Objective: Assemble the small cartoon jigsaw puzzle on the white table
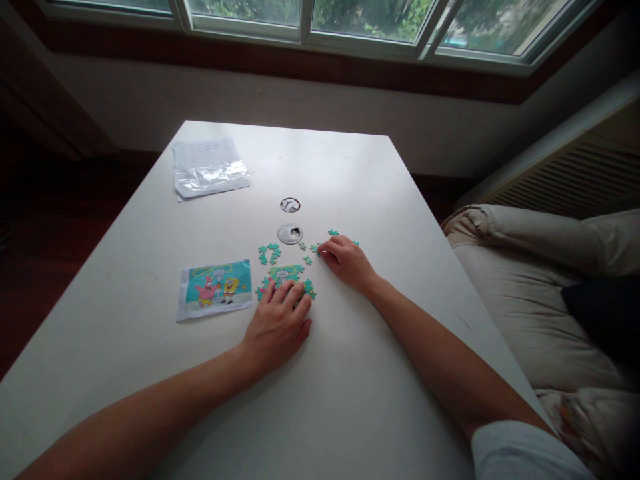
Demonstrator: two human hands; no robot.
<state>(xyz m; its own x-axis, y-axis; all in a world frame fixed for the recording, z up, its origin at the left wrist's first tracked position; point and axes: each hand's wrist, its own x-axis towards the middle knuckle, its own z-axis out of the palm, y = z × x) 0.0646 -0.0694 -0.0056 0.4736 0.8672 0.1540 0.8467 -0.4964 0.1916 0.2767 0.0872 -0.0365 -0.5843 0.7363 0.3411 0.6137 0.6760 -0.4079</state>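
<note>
A printed picture sheet (219, 287) lies at left on the white table (125, 333); just beside it, the left hand (277, 320) rests with released, slightly parted fingers over the partly joined puzzle (286, 272). Farther right, the right hand (349, 261) bends its fingertips to a loose green piece (314, 248) — whether they grasp it, I cannot tell.

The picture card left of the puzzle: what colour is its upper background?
The picture card has a turquoise upper background, seen best in the head view.
</note>
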